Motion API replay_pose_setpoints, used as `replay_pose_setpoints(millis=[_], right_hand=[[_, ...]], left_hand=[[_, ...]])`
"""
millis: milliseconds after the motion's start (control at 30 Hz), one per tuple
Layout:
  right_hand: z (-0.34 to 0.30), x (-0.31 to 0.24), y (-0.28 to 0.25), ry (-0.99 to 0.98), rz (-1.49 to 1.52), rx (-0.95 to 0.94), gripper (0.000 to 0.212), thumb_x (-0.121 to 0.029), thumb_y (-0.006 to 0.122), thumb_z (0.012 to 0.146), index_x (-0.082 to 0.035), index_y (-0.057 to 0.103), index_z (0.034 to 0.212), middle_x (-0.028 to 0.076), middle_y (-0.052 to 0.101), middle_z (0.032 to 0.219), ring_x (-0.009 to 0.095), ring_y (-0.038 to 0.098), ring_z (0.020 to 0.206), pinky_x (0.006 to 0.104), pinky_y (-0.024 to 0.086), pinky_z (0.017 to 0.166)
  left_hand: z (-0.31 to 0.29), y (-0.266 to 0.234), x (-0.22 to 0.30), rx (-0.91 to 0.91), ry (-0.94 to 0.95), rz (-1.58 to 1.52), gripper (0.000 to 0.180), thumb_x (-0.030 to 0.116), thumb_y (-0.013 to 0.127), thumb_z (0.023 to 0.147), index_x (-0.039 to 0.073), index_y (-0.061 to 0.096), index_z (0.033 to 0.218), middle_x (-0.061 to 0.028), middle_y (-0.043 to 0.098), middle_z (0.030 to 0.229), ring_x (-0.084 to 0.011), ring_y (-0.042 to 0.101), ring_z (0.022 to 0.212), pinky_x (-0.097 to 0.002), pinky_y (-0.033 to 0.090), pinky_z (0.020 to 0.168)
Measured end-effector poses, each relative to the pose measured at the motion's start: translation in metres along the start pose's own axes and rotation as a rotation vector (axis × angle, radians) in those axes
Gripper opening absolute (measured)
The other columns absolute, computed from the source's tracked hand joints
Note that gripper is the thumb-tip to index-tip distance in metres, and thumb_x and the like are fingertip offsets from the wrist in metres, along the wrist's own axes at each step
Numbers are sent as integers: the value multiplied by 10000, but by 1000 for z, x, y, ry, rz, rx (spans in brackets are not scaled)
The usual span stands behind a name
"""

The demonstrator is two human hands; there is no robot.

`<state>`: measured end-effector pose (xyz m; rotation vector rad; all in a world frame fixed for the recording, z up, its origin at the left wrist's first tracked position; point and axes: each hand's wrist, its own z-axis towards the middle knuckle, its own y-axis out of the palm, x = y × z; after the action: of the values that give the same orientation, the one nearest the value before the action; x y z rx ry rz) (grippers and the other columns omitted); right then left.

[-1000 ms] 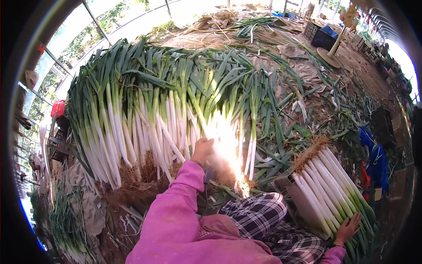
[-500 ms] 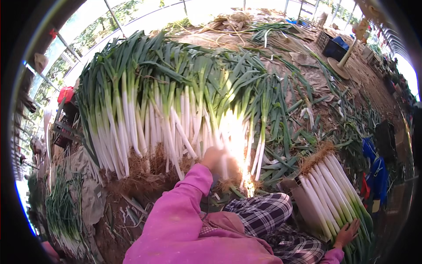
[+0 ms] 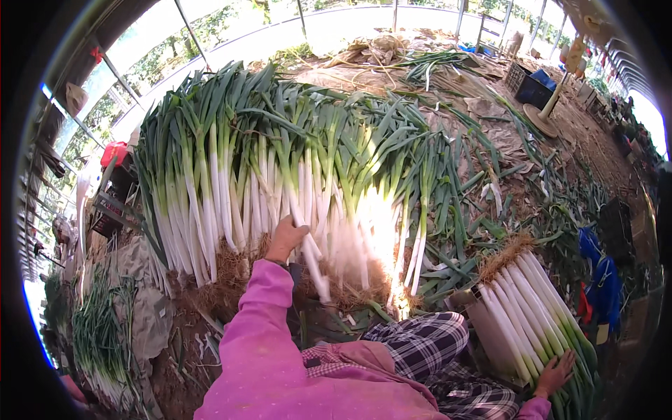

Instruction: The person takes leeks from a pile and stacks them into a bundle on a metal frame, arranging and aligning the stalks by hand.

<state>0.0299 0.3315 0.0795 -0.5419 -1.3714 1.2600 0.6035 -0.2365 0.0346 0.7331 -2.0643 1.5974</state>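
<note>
Since the earlier frame your left hand [image 3: 285,238] has slid left along the pile of leeks [image 3: 280,182], off the sunlit patch and onto the shaded stalks; your right hand [image 3: 556,373] hasn't shifted. Left hand is now closed around one leek [image 3: 308,255], gripping its white shank near the root end, with the stalk running down and right from your fist to its roots [image 3: 324,294]. That leek lies at the front edge of the pile, roots toward you, green tops pointing away like the rest. The pile itself lies on the dirt floor [image 3: 490,105], white shanks forming a row facing you, root mat and soil along the front. Right hand rests flat, fingers spread, on the near end of the trimmed leek bundle [image 3: 532,308] at your right knee; not gripping anything as far as I can tell. That bundle sits in a cardboard box [image 3: 486,336], stalks packed side by side, roots sticking out the far end, green ends toward your hand. Containers further out: a dark blue crate [image 3: 535,87] at the far right on the floor, contents not visible; a red container [image 3: 114,152] at far left beside the pile, contents also not visible. Loose green trimmings [image 3: 98,329] lie heaped on the ground to your left, well apart from the pile.
</note>
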Motion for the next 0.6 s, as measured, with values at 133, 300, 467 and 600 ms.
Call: replay_pose_setpoints(millis=[133, 300, 467, 600], right_hand=[[-3, -1, -9, 8, 20, -19, 538, -259, 460, 921, -155, 336, 1435, -4, 271, 1518, 203, 251, 1396, 542, 206, 1091], [-3, -10, 0, -17, 117, 12, 553, -262, 481, 896, -135, 359, 1421, 13, 279, 1515, 212, 256, 1394, 538, 204, 1093], [-11, 7, -7, -3, 277, 158, 526, -254, 584, 821, -96, 492, 1315, 90, 399, 1437, 253, 314, 1359, 544, 221, 1081], [0, -13, -16, -35, 317, 226, 533, -308, 558, 819, -94, 503, 1304, 113, 408, 1424, 271, 331, 1345, 552, 197, 1094]], left_hand=[[22, 19, 53, -192, 91, -757, 497, 100, 658, 791, -83, 401, 1174, -182, 639, 847, -256, 662, 675, -324, 568, 570], [76, 22, 114, 105, 66, -957, 389, 49, 619, 818, -37, 395, 1125, -142, 603, 825, -240, 668, 640, -360, 570, 506], [-31, 72, 286, -524, 256, -1168, 237, 35, 605, 829, -35, 454, 999, -146, 601, 857, -262, 668, 712, -381, 595, 612], [-124, 93, 378, -787, 878, -921, 334, 77, 628, 825, -54, 453, 1077, -135, 604, 873, -241, 663, 723, -350, 581, 682]])
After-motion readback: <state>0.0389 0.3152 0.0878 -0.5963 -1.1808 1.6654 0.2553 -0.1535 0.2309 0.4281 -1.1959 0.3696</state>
